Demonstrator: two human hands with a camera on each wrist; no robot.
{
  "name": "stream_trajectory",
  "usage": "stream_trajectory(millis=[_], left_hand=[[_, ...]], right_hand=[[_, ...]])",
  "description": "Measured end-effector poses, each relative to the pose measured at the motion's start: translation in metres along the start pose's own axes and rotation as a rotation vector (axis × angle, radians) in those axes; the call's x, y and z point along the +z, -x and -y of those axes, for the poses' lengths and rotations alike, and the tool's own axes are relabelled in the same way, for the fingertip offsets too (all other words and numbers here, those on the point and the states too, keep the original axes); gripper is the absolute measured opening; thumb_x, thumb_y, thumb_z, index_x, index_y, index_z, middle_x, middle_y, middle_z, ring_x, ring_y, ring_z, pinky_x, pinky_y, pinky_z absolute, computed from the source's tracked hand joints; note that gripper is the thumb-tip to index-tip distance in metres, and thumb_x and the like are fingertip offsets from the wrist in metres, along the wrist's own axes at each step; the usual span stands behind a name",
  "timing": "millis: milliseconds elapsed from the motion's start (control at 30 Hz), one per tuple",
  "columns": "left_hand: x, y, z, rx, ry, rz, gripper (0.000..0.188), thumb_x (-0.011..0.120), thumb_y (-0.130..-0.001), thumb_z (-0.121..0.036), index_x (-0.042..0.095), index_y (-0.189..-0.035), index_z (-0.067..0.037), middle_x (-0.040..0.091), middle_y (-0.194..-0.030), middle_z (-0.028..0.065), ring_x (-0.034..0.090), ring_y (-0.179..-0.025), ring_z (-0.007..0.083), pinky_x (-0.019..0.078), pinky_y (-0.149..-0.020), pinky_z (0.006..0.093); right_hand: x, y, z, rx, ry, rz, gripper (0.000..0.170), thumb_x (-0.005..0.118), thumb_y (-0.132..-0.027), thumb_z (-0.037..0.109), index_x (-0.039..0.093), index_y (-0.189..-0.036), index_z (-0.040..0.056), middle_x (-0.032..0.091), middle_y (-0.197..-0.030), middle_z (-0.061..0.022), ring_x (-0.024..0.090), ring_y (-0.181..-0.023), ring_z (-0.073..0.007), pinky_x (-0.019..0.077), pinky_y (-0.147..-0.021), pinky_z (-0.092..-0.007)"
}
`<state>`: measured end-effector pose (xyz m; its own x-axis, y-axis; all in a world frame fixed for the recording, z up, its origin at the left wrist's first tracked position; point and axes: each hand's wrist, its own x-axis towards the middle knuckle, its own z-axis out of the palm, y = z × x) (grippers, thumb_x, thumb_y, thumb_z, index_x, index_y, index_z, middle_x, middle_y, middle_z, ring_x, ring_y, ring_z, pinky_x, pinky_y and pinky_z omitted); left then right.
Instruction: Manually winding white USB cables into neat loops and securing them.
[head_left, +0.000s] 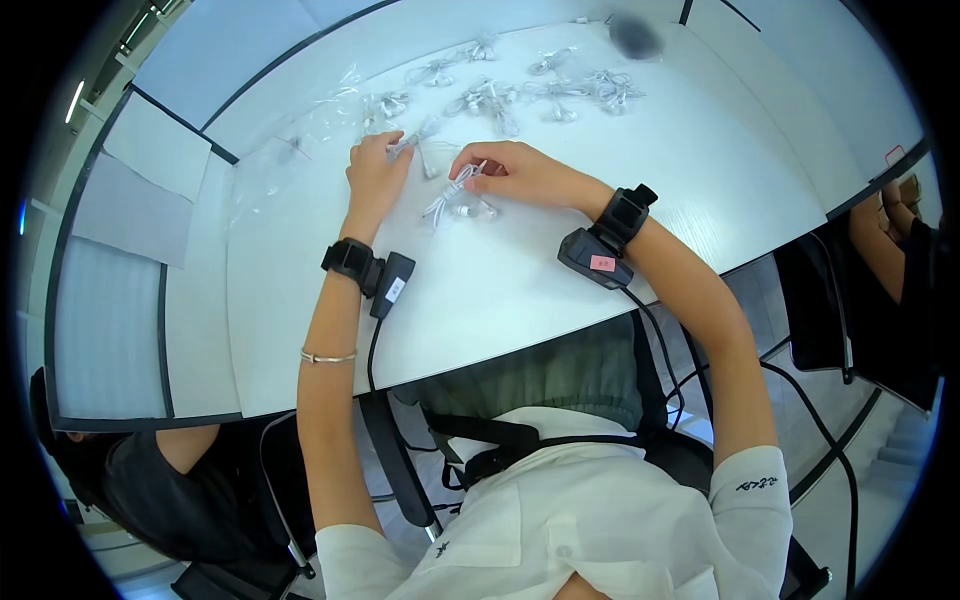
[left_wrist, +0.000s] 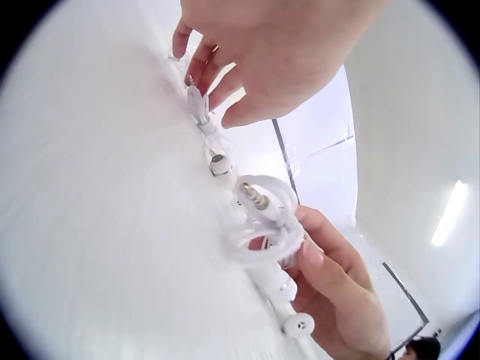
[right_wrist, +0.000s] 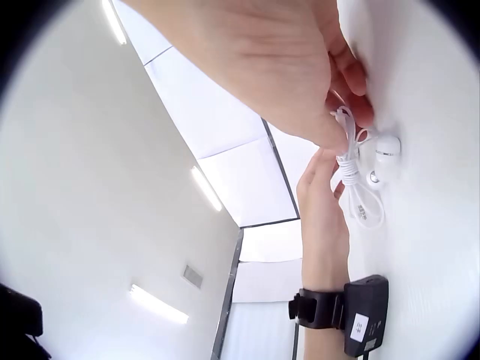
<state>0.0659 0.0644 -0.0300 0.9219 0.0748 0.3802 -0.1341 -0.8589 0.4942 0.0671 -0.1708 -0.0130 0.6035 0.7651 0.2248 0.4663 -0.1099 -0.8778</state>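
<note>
A coiled white earphone cable [head_left: 452, 196] is pinched between the thumb and fingers of my right hand [head_left: 525, 173], low over the white table. In the right wrist view its wound loops [right_wrist: 349, 169] hang down beside the white earbuds [right_wrist: 387, 150]. The metal plug [left_wrist: 253, 196] sticks out of the coil in the left wrist view. My left hand [head_left: 374, 180] is spread beside a second earphone bundle [head_left: 424, 132], fingers loosely bent and thumb apart. That bundle's plug end [left_wrist: 197, 103] lies right by the left fingertips, and an earbud [left_wrist: 220, 166] lies close by.
Several bundled earphones [head_left: 490, 98] lie across the back of the table [head_left: 520, 290]. Clear plastic bags [head_left: 335, 100] are at the back left. White partition panels [head_left: 270, 85] border the table. Cables run from both wrist cameras [head_left: 594, 258]. Other people sit on either side.
</note>
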Motion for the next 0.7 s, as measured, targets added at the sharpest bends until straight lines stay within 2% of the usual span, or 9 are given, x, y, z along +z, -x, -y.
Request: stream_trajectory(millis=[100, 167, 200, 333, 433, 467, 567, 600, 700], left_hand=[[-0.002, -0.007, -0.002, 0.071, -0.149, 0.041, 0.023, 0.061, -0.076, -0.021, 0.063, -0.097, -0.011, 0.057, -0.105, 0.0079, 0.048, -0.103, 0.0289, 0.0373, -0.086, 0.0417], [0.000, -0.009, 0.003, 0.090, -0.095, 0.038, 0.020, 0.061, -0.076, -0.022, 0.063, -0.092, -0.010, 0.058, -0.101, 0.0073, 0.048, -0.102, 0.0270, 0.0371, -0.085, 0.0407], [-0.003, -0.006, -0.002, 0.107, 0.005, 0.015, 0.016, 0.061, -0.075, -0.015, 0.060, -0.089, -0.008, 0.060, -0.093, 0.0077, 0.053, -0.095, 0.0241, 0.0402, -0.083, 0.0365], [-0.008, -0.001, -0.002, 0.043, 0.346, -0.031, 0.021, 0.064, -0.074, -0.001, 0.053, -0.092, -0.002, 0.058, -0.082, 0.0041, 0.055, -0.079, 0.0111, 0.0430, -0.073, 0.0228], [-0.020, 0.005, -0.010, -0.014, 0.436, -0.108, 0.019, 0.063, -0.075, -0.001, 0.054, -0.092, -0.002, 0.058, -0.082, 0.0037, 0.055, -0.080, 0.0095, 0.0426, -0.070, 0.0214], [-0.025, 0.007, -0.013, 0.007, 0.460, -0.168, 0.019, 0.064, -0.074, -0.003, 0.055, -0.091, -0.003, 0.056, -0.078, 0.0019, 0.053, -0.074, 0.0087, 0.0413, -0.065, 0.0207], [-0.045, 0.012, -0.027, 0.100, 0.159, -0.371, 0.019, 0.065, -0.074, -0.004, 0.056, -0.091, -0.005, 0.052, -0.073, 0.0000, 0.048, -0.068, 0.0091, 0.0394, -0.061, 0.0213], [-0.049, 0.014, -0.031, 0.103, 0.188, -0.383, 0.020, 0.064, -0.071, -0.004, 0.055, -0.089, -0.006, 0.049, -0.071, 0.0008, 0.045, -0.065, 0.0114, 0.0389, -0.064, 0.0254], [-0.052, 0.017, -0.035, 0.219, -0.136, -0.419, 0.026, 0.063, -0.066, 0.000, 0.051, -0.088, -0.006, 0.048, -0.074, 0.0030, 0.049, -0.067, 0.0186, 0.0363, -0.076, 0.0343]], right_hand=[[0.000, 0.001, 0.005, 0.012, -0.015, -0.010, 0.018, 0.056, -0.086, 0.017, 0.058, -0.103, 0.0124, 0.055, -0.080, -0.0018, 0.047, -0.069, -0.0085, 0.0401, -0.064, -0.0230], [0.000, 0.000, 0.002, -0.009, -0.024, -0.029, 0.018, 0.057, -0.085, 0.016, 0.058, -0.103, 0.0128, 0.055, -0.080, -0.0020, 0.047, -0.068, -0.0086, 0.0404, -0.064, -0.0228], [-0.001, 0.000, 0.002, -0.016, -0.003, -0.046, 0.018, 0.057, -0.085, 0.016, 0.058, -0.103, 0.0126, 0.056, -0.081, -0.0021, 0.047, -0.069, -0.0085, 0.0408, -0.065, -0.0230], [-0.001, 0.000, 0.000, 0.004, -0.027, -0.091, 0.019, 0.058, -0.082, 0.014, 0.059, -0.100, 0.0087, 0.060, -0.090, -0.0042, 0.053, -0.072, -0.0125, 0.0451, -0.069, -0.0254], [0.001, -0.002, -0.002, 0.013, -0.043, -0.101, 0.019, 0.058, -0.082, 0.014, 0.060, -0.100, 0.0085, 0.060, -0.090, -0.0039, 0.053, -0.071, -0.0119, 0.0454, -0.067, -0.0255], [0.003, -0.002, -0.002, 0.020, -0.045, -0.108, 0.019, 0.058, -0.082, 0.014, 0.060, -0.100, 0.0084, 0.060, -0.090, -0.0038, 0.053, -0.070, -0.0116, 0.0455, -0.067, -0.0258], [0.010, -0.004, -0.003, 0.025, -0.058, -0.126, 0.019, 0.058, -0.082, 0.015, 0.059, -0.099, 0.0072, 0.060, -0.087, -0.0039, 0.054, -0.069, -0.0108, 0.0457, -0.066, -0.0258], [0.011, -0.004, -0.003, 0.023, -0.064, -0.133, 0.018, 0.058, -0.083, 0.016, 0.059, -0.099, 0.0063, 0.060, -0.086, -0.0040, 0.054, -0.069, -0.0105, 0.0456, -0.065, -0.0254], [0.012, -0.005, -0.001, 0.067, -0.189, -0.109, 0.019, 0.057, -0.085, 0.017, 0.059, -0.097, 0.0033, 0.060, -0.081, -0.0041, 0.054, -0.067, -0.0096, 0.0458, -0.064, -0.0240]])
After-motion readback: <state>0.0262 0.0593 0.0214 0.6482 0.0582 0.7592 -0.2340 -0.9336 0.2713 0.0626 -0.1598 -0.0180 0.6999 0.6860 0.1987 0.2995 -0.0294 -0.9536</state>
